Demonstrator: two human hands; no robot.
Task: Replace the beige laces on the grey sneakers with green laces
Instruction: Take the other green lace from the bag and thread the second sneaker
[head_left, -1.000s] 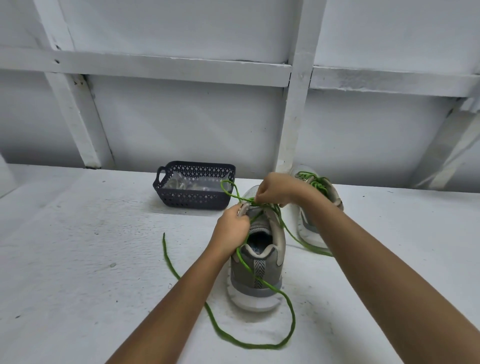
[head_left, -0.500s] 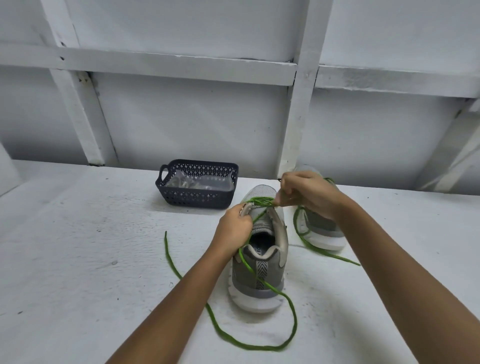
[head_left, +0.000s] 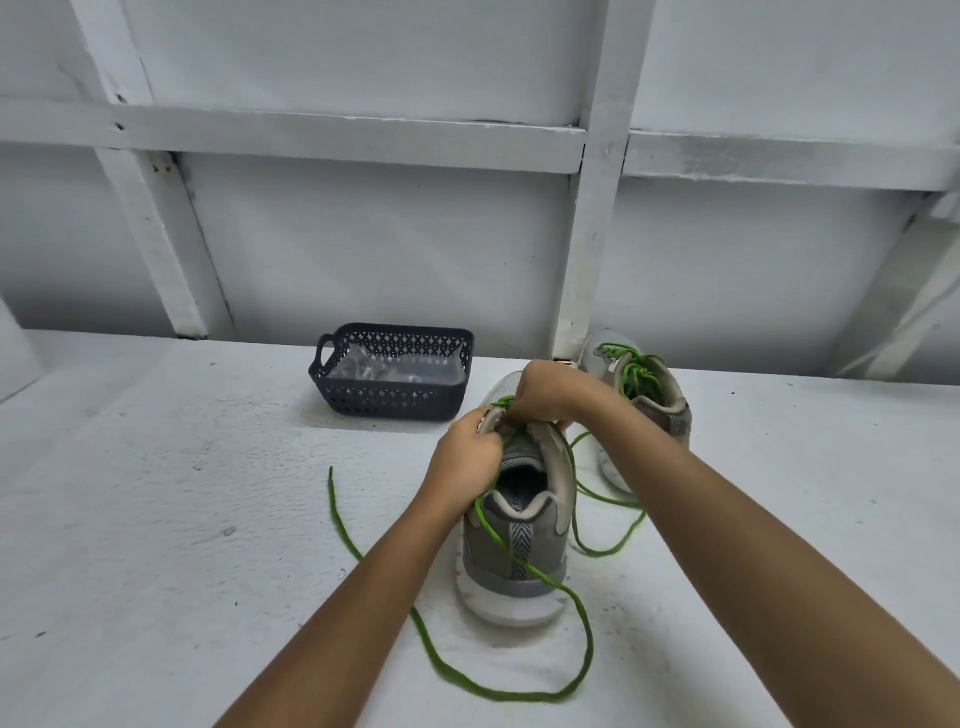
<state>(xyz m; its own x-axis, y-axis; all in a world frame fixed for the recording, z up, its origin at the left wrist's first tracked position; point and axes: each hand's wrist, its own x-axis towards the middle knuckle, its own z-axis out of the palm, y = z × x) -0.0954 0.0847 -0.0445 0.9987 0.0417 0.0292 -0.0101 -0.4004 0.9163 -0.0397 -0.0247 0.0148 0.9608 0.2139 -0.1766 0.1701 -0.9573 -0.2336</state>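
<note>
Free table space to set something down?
Widest bare table lies left of the basket and green lace tail. Another patch sits right of the far sneaker. Crowded: around the near sneaker, where left hand and right hand work amid lace loops.

Soft even light, bowed edges

The right hand (head_left: 550, 389), pinching the green lace (head_left: 519, 696), has swung back over the near sneaker (head_left: 519, 566).

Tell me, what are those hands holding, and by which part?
The left hand and right hand both pinch the green lace at the near sneaker's eyelets, not by its loose ends; the exact finger hold is hidden.
</note>
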